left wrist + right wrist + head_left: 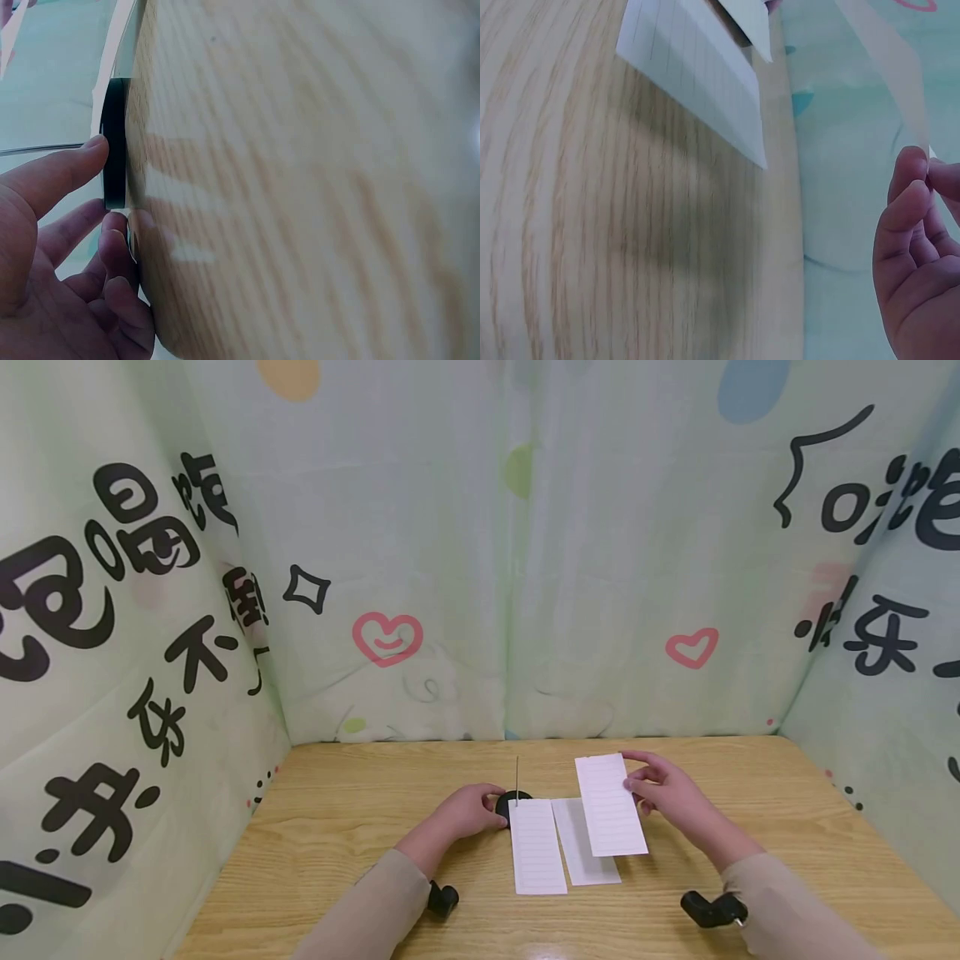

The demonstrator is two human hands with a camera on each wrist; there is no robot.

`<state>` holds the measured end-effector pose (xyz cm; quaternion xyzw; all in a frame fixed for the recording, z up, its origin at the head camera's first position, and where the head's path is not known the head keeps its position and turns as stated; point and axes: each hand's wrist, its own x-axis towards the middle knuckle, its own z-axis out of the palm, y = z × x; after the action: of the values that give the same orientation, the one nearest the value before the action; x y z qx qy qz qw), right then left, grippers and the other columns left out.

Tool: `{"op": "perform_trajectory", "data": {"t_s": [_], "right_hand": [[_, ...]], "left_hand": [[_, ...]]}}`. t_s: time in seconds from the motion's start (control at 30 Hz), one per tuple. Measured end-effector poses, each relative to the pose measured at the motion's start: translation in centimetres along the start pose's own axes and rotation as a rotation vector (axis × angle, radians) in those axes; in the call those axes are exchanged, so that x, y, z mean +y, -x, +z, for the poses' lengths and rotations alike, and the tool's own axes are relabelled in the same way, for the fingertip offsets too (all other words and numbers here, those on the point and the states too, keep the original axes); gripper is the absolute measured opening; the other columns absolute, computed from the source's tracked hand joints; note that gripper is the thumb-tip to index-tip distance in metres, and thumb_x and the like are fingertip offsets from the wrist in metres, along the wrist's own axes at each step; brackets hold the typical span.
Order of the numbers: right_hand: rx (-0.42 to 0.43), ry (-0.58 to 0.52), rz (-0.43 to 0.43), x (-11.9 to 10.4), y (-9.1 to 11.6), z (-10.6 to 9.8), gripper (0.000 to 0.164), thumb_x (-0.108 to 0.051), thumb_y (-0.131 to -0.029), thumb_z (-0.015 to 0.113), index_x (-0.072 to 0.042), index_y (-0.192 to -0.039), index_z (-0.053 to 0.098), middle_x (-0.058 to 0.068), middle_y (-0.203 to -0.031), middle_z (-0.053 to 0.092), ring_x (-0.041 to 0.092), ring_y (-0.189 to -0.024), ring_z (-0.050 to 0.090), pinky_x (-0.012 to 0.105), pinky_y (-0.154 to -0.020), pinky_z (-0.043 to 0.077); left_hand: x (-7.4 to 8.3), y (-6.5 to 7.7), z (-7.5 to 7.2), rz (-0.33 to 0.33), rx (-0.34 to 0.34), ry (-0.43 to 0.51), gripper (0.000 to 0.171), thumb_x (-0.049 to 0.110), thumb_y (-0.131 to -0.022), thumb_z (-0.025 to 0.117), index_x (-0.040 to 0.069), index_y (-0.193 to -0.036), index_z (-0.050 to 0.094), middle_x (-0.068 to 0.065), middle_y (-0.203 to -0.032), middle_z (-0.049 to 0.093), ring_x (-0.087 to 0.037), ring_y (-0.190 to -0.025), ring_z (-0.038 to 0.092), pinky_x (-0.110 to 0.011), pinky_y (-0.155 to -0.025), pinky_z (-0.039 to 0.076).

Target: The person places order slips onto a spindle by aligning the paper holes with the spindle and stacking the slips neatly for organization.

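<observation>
In the head view, my left hand (472, 808) holds the edge of a black round base (504, 810) with a thin upright metal spike (517, 777). The left wrist view shows the thumb on the black base (115, 150) and fingers at its lower edge. My right hand (663, 789) pinches a white lined paper slip (611, 806) by its right side, raised above the table. Beneath it lies a second slip (581, 852), partly covered. Another lined slip (538, 852) reaches over the base's front; whether the spike pierces it, I cannot tell.
The wooden table (337, 810) ends at a printed curtain (450, 527) behind, with more curtain on both sides. Black wrist mounts, one on the left sleeve (442, 900) and one on the right (712, 910), stick out above the tabletop.
</observation>
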<state>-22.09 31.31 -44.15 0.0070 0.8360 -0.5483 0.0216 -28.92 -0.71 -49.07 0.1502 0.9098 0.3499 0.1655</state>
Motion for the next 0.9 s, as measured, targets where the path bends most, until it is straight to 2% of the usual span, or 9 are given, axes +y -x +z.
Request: {"op": "perform_trajectory", "data": {"t_s": [0.37, 0.9], "right_hand": [[-0.020, -0.076, -0.057, -0.8, -0.4, 1.3, 0.054, -0.009, -0.099, 0.061, -0.003, -0.148, 0.039, 0.015, -0.100, 0.057, 0.019, -0.073, 0.054, 0.029, -0.064, 0.051], [-0.059, -0.147, -0.066, -2.0, -0.9, 3.3, 0.056, -0.010, -0.098, 0.062, -0.005, -0.148, 0.038, 0.015, -0.101, 0.057, 0.021, -0.073, 0.054, 0.030, -0.065, 0.051]], "left_hand": [[0.0, 0.3, -0.1, 0.010, 0.001, 0.011, 0.049, 0.021, -0.085, 0.080, 0.017, -0.131, 0.064, -0.002, -0.091, 0.056, -0.020, -0.082, 0.052, -0.036, -0.072, 0.041], [-0.1, 0.2, -0.1, 0.018, 0.001, 0.010, 0.051, 0.023, -0.085, 0.080, 0.016, -0.132, 0.063, -0.002, -0.091, 0.056, -0.020, -0.083, 0.052, -0.036, -0.074, 0.042]]}}
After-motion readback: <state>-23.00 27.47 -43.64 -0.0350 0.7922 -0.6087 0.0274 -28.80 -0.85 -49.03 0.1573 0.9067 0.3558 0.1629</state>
